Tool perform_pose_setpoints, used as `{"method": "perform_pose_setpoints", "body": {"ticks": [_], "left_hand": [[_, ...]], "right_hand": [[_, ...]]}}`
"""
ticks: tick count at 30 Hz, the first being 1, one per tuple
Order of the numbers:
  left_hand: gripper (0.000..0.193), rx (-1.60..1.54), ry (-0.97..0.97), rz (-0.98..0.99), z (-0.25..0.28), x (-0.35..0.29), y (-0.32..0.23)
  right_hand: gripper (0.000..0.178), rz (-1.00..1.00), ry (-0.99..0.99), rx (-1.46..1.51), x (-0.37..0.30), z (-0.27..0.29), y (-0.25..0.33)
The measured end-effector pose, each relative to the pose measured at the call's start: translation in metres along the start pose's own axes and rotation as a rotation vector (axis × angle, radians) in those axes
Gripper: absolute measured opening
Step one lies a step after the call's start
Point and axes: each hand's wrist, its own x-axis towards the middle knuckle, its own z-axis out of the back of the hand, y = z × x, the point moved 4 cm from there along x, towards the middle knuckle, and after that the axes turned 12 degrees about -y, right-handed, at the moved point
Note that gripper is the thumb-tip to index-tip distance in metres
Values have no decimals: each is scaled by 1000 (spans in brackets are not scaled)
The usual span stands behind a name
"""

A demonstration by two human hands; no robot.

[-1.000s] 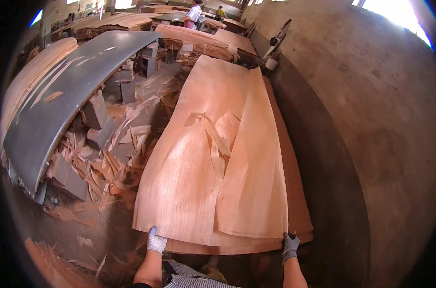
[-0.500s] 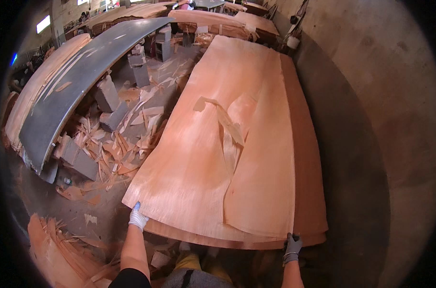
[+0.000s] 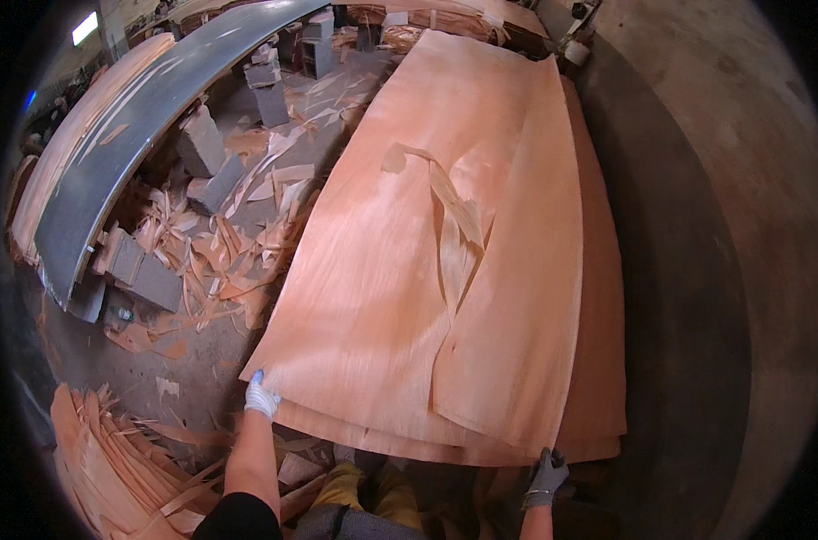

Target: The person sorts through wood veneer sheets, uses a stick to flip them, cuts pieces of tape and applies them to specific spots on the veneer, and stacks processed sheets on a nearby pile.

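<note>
A large, thin sheet of reddish wood veneer point(image 3: 364, 297) lies spread before me over other sheets. Its middle is split, with a loose torn strip point(image 3: 458, 211) curling up beside the gap. In a white glove with bluish fingertips, my left hand point(image 3: 262, 396) pinches the sheet's near left corner. My right hand point(image 3: 546, 474), gloved in grey, is closed at the near right corner, below the edge of the split-off right part point(image 3: 517, 315). Lower veneer sheets point(image 3: 600, 360) stick out along the right side and the near edge.
To the left, a long dark panel point(image 3: 157, 117) rests on grey blocks point(image 3: 148, 274). Veneer scraps point(image 3: 233, 261) litter the floor between it and the stack. More offcuts point(image 3: 112, 459) are heaped at lower left. A concrete wall point(image 3: 724, 117) rises on the right.
The top sheet has shifted right over the lower ones, and its far right corner now lifts slightly. Both hands keep hold of its near corners. The view has tilted down a little.
</note>
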Motion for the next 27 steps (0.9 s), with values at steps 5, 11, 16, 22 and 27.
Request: {"method": "perform_pose_setpoints", "body": {"ticks": [5,11,16,22,27], "left_hand": [[67,82,-49,-54,0,5,3],[60,-202,-304,123,-17,-2,18],[50,-110,-151,-91,20,-16,32],[48,-215,-158,-128,53,6,37],[50,-132,-77,-135,25,45,29]], "right_hand": [[12,-86,-17,17,5,-21,-3],[10,-178,-1,56,2,-47,14],[25,-93,-7,-54,2,-6,-26],[27,-43,16,-42,-20,-3,-11],[12,-147,18,-14,19,-40,-20]]}}
